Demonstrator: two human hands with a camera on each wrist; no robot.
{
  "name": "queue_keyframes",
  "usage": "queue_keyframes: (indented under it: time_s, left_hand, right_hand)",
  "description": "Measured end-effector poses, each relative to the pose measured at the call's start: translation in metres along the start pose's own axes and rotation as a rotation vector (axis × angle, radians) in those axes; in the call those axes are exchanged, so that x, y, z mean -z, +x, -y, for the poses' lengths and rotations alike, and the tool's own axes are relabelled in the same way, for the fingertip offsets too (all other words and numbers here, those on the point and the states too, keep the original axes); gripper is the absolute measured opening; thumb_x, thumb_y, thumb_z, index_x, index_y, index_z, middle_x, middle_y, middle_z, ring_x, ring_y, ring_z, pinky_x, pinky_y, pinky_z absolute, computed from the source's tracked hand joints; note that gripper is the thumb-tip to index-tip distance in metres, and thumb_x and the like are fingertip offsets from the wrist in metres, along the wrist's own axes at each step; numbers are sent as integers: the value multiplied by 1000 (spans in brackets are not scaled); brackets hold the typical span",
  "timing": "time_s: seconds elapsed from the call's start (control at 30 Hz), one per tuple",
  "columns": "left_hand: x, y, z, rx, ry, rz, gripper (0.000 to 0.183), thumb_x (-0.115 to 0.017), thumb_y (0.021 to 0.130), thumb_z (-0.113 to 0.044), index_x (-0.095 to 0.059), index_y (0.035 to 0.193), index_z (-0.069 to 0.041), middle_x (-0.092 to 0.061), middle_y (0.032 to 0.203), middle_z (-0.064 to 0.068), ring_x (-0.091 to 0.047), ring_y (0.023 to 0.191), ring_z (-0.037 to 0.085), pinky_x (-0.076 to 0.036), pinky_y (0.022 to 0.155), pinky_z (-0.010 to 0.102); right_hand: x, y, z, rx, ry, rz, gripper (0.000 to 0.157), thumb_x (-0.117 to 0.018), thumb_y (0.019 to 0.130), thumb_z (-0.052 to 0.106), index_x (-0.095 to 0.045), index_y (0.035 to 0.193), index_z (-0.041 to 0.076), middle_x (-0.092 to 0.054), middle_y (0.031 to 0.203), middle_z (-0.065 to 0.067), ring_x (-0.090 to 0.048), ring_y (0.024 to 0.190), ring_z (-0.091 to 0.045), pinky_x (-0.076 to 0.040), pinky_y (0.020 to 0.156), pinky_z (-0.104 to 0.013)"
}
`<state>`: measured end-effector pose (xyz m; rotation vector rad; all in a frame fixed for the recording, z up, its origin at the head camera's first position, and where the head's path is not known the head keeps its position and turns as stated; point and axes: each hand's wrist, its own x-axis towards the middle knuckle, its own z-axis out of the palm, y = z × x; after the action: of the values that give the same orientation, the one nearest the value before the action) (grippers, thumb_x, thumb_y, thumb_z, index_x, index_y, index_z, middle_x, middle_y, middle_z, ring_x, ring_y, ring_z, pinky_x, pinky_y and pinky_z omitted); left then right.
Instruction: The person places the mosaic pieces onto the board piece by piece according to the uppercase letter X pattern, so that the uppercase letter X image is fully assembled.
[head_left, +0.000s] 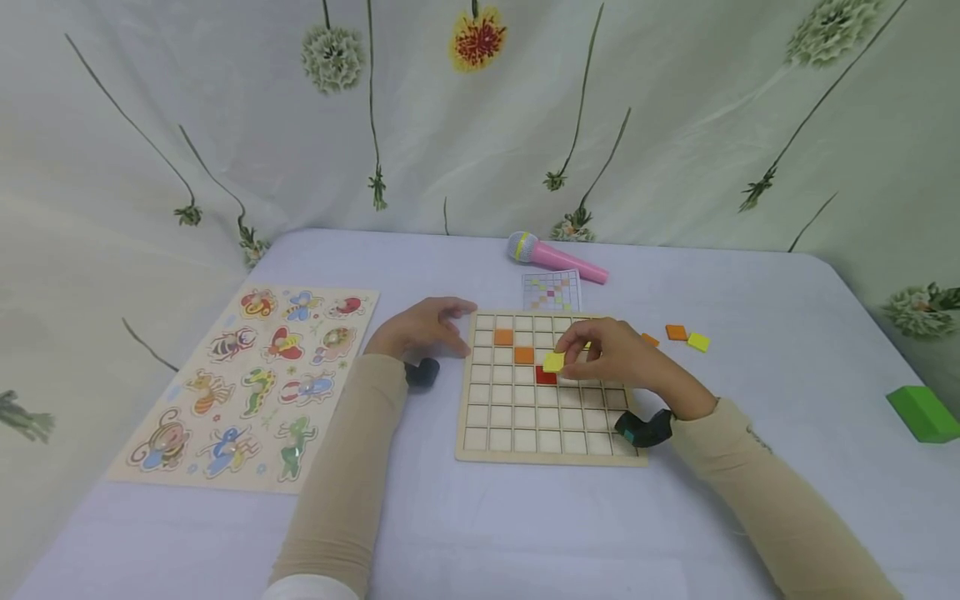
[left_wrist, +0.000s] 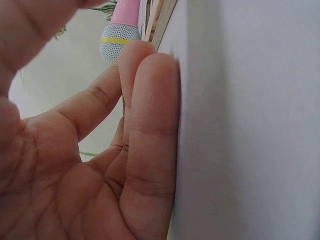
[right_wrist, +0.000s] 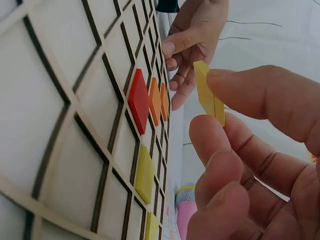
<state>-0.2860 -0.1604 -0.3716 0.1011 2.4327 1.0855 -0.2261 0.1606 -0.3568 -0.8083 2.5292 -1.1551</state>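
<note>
I have, on the feed, the right hand point(head_left: 611, 354), the nearer one, pinching a square yellow tile point(head_left: 553, 362) at its fingertips, left of the wrist, raised off the gridded board point(head_left: 522, 416) close by the red tile point(head_left: 546, 377). The left hand point(head_left: 422, 326), fingers loosely extended, lies at the board's left edge.

We've a broad lane of table point(head_left: 555, 521) in front of the grid board point(head_left: 525, 417); behind it, card point(head_left: 551, 292) and microphone point(head_left: 561, 257) block us, the left hand point(head_left: 429, 323) bars its left edge, the right hand point(head_left: 617, 354) (yellow tile point(head_left: 553, 362) pinched) overhangs its squares.
</note>
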Motion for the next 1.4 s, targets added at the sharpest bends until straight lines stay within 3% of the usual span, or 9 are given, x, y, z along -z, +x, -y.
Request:
queue_keyframes:
  time_s: [0.3,0.5,1.0,1.2,1.4]
  left_hand:
    - [1,0,1,-5,5,-2,84,-87,86,-8,-52,161,-18,-51,158,9,-51,130,31,-37,119,49]
    - [0,-1,1,-1,-3,0,83,-87,86,-9,-51,161,-19,-51,159,9,-50,131,30,-37,119,49]
    - [1,0,1,5,-17,6,84,-86,86,-9,-52,162,-20,-50,161,8,-51,134,30,-36,120,50]
    - [0,0,1,7,-19,2,83,-86,86,-8,-52,161,-20,-50,161,8,-51,134,30,-36,121,50]
    - [0,0,2,7,-17,1,84,-87,86,-8,-52,161,-20,-50,160,8,-51,133,30,-37,121,50]
  right_hand:
    - [-24,6,5,20,-23,83,16,-79,90,3,-75,105,4,-69,85,5,-56,69,-12,-48,70,-28]
    - [-30,6,7,6,-11,119,15,-80,89,3,-74,103,5,-68,82,6,-58,67,-11,-50,72,-29]
    - [-41,13,17,-5,-38,127,15,-81,88,1,-73,100,2,-63,77,2,-54,70,-11,-46,70,-26]
    - [-41,13,18,-20,-45,137,14,-81,89,3,-73,101,4,-62,79,3,-54,71,-12,-46,70,-27]
    - [-25,6,17,-24,-37,132,15,-79,91,7,-75,106,5,-64,83,3,-56,69,-13,-47,69,-29]
